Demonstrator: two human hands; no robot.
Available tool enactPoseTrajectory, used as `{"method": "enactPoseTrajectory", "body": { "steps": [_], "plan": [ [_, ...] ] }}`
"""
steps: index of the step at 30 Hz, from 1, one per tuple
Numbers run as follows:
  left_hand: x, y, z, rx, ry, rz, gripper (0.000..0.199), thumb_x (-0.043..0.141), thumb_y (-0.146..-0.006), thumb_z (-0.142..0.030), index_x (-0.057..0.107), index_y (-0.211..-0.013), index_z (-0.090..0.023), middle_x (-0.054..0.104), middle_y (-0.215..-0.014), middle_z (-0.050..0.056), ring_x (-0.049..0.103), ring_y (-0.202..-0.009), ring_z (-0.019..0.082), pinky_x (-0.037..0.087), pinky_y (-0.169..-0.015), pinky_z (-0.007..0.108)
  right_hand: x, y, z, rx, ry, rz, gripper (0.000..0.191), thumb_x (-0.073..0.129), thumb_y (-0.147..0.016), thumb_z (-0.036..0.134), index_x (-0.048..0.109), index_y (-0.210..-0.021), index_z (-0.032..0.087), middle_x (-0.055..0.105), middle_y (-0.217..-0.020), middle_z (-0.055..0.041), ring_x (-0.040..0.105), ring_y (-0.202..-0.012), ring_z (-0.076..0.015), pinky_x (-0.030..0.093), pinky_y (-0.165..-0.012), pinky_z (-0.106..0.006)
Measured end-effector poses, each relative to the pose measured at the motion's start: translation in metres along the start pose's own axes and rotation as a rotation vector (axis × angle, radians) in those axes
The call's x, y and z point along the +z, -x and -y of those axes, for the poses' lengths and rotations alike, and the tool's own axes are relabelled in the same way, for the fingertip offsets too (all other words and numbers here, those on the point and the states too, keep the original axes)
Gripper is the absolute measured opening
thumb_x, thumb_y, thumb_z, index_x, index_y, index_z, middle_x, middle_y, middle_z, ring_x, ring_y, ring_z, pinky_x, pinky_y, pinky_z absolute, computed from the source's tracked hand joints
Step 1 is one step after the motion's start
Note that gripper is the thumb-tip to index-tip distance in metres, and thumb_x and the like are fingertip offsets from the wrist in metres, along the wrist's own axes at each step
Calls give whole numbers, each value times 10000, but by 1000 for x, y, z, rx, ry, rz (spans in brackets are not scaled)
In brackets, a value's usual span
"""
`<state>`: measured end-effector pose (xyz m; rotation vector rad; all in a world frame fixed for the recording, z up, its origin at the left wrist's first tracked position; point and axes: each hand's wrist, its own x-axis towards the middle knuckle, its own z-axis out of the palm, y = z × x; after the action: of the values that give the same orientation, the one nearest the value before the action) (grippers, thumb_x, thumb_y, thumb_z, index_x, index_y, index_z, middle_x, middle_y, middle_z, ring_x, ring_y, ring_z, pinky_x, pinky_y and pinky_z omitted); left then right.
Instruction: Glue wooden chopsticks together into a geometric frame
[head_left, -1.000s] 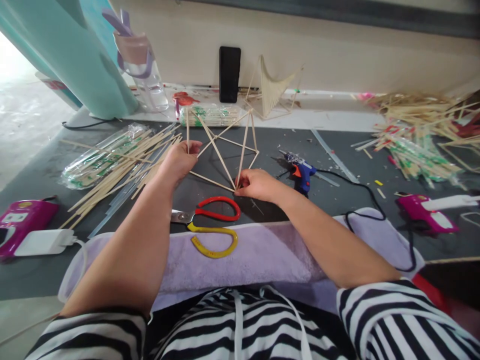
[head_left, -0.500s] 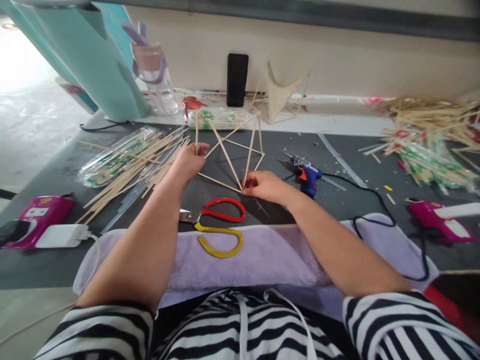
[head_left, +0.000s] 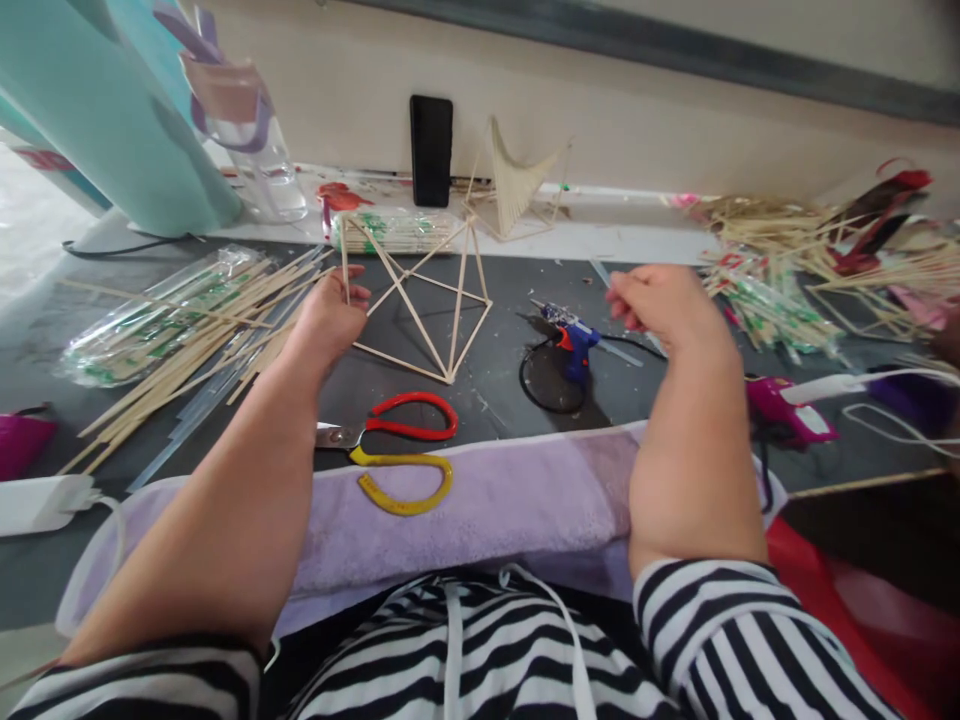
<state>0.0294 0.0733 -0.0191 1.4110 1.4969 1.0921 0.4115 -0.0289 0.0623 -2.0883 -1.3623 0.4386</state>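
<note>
A wooden stick frame (head_left: 405, 290) of joined triangles stands on the dark table. My left hand (head_left: 334, 308) is closed around an upright stick at its left corner. Off to the right, my right hand (head_left: 654, 300) is apart from the frame, with its fingers curled together; what they hold, if anything, is hidden. A clear glue stick (head_left: 598, 268) shows just beyond those fingertips. The blue glue gun (head_left: 576, 345) lies between the frame and my right hand, its black cord looped beside it. Scissors (head_left: 409, 452) with red and yellow handles lie in front of the frame.
Loose sticks (head_left: 191, 350) and a plastic-wrapped bundle (head_left: 157, 325) lie at left. A bottle (head_left: 259, 150), a phone (head_left: 432, 150) and a finished stick model (head_left: 517, 190) stand behind. More sticks (head_left: 780, 300) and a pink power socket (head_left: 795, 415) are at right. A purple towel (head_left: 525, 490) covers the front edge.
My right hand has let go of the frame's front corner and moved right, past the glue gun. My left hand stays on the frame. The view has shifted to the right.
</note>
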Motion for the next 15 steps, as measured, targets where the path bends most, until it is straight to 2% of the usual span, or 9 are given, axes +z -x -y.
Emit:
{"method": "enactPoseTrajectory", "body": {
  "steps": [2,4,6,9,12,15],
  "plan": [
    [-2,0,-1,5,28,-11,714,518,-578,128,567,-1214,-191,621,-914,2,582,-758,137,448,-682,296,-16,-6,-17,181,65,167,349,503,-934,372,630,-690,158,638,-588,-52,493,-406,-107,369,-424,-245],
    [-4,2,-5,32,64,-71,673,520,-608,111,565,-1200,-206,625,-920,0,613,-788,139,470,-711,297,-16,-6,-24,228,153,255,359,518,-930,373,630,-667,155,621,-552,-51,503,-404,-118,380,-431,-258],
    [-5,4,-10,94,102,-131,639,543,-630,72,562,-1186,-242,644,-965,3,645,-854,150,505,-766,300,-7,-3,-21,105,173,175,319,536,-916,371,661,-706,166,600,-541,-19,496,-405,-112,385,-449,-257],
    [-5,9,-17,227,139,-137,609,564,-634,5,567,-1173,-278,669,-1058,13,660,-963,166,534,-841,304,12,7,-5,-181,-22,21,280,526,-911,393,700,-815,195,592,-580,8,499,-430,-103,399,-474,-247],
    [-7,15,-23,284,168,-163,469,542,-667,-44,618,-1081,-250,683,-1018,28,661,-950,176,541,-853,321,30,22,16,-309,-167,31,270,537,-900,397,701,-829,195,590,-592,-1,499,-444,-105,404,-476,-245],
    [-11,25,-30,276,124,-293,304,486,-768,-113,636,-999,-241,671,-931,31,648,-878,170,534,-820,318,45,38,33,-337,-196,76,289,540,-895,435,694,-817,202,591,-586,-10,498,-448,-113,397,-468,-246]
  ]
}}
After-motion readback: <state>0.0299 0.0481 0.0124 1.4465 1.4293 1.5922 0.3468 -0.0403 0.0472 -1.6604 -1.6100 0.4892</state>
